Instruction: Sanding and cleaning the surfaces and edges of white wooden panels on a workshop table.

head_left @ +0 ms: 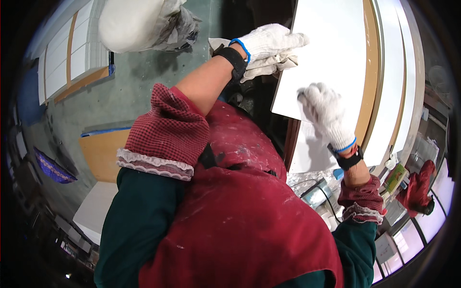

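A glossy white panel (324,57) lies in front of me, on the right of the view. My left hand (269,44), in a white knit glove with a blue cuff, reaches over the panel's left edge. Its fingers are closed over a crumpled off-white cloth (270,66), which hangs beside that edge. Lower on the same panel is my right hand (326,113), gloved alike, with its fingers curled down towards the surface. A dark grey patch shows at its fingertips; whether that is a held thing or dirt on the glove is unclear.
More white panels with brown edges (386,91) lie along the right. White panels are stacked (72,48) at the far left. A bulging white sack (137,24) stands on the green floor (115,105). A person in red (418,189) is at the far right.
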### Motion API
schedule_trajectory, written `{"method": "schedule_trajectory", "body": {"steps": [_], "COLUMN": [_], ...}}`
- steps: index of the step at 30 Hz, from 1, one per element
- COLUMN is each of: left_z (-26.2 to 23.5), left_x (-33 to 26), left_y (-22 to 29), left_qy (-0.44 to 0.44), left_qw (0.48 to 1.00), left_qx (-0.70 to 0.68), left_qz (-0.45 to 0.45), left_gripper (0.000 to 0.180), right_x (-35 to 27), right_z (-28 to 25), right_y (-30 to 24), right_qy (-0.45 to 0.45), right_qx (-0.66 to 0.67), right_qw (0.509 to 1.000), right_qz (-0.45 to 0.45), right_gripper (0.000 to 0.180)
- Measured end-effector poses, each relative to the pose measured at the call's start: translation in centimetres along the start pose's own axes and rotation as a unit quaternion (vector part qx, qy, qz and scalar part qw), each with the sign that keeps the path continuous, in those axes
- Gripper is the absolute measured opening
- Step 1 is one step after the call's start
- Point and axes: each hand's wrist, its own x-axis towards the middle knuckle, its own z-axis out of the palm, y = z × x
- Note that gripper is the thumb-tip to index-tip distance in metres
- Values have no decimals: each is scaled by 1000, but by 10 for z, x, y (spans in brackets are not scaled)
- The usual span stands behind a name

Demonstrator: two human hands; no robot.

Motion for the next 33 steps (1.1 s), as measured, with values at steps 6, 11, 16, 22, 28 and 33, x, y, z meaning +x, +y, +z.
{"method": "schedule_trajectory", "body": {"steps": [6,11,16,22,28,33], "left_z": [0,7,5,-2,1,3], "left_x": [5,11,15,6,4,5], "left_y": [-3,-19,-19,-7,-4,-10], "left_qy": [23,-28,-3,3,14,1], "left_qw": [1000,986,997,999,999,993], "left_qx": [-6,-162,-80,-34,-11,-120], "left_qz": [9,5,-1,-11,-28,5], "left_gripper": [52,44,44,49,49,47], "right_x": [-4,16,6,29,15,31], "right_z": [13,-6,8,-12,4,-11], "right_y": [10,10,10,17,11,23], "right_qy": [138,114,149,119,159,155], "right_qx": [-133,-116,-152,-89,-146,-109], "right_qw": [971,983,967,988,965,980], "right_qz": [-144,-90,-136,-52,-150,-65], "right_gripper": [23,22,17,12,18,19]}}
